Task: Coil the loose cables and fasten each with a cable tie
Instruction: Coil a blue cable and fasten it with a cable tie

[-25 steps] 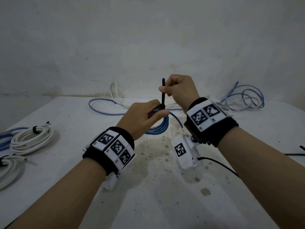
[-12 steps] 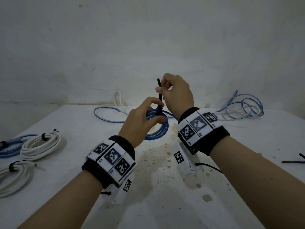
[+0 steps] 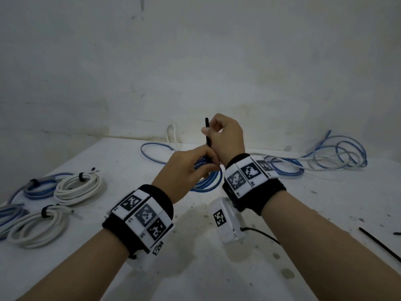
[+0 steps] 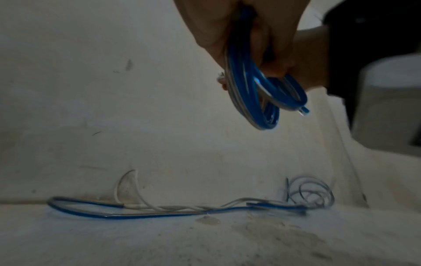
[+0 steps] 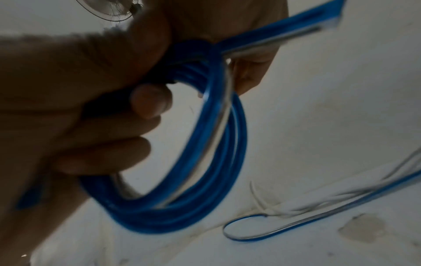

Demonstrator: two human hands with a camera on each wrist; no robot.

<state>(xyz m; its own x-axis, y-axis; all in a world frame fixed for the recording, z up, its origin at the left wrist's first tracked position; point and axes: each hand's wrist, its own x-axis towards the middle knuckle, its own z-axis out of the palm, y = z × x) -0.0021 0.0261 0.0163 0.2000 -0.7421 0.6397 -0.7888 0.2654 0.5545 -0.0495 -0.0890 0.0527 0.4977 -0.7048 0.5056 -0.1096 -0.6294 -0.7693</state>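
My left hand (image 3: 207, 162) grips a blue cable coil (image 3: 209, 181) held above the table, fingers curled round its top strands. In the left wrist view the blue coil (image 4: 246, 90) hangs from those fingers (image 4: 275, 59). Just above, my right hand (image 3: 211, 135) pinches the upright tail of a black cable tie (image 3: 207, 132), which runs down to the coil. The right wrist view shows the blue coil (image 5: 205, 180) close up and blurred, with the tie's band dark around the strands under the fingers (image 5: 150, 100). The tie's head is hidden.
Several tied coils lie at the left: a white coil (image 3: 77, 187), another white coil (image 3: 36, 227) and a blue coil (image 3: 41, 187). Loose blue and white cables (image 3: 325, 158) sprawl along the back wall. A spare black tie (image 3: 379, 244) lies at the right edge.
My left fingers have closed down onto the coil beside the tie. Both hands have drifted slightly left and nearer each other. The right hand keeps its pinch on the tie's tail.
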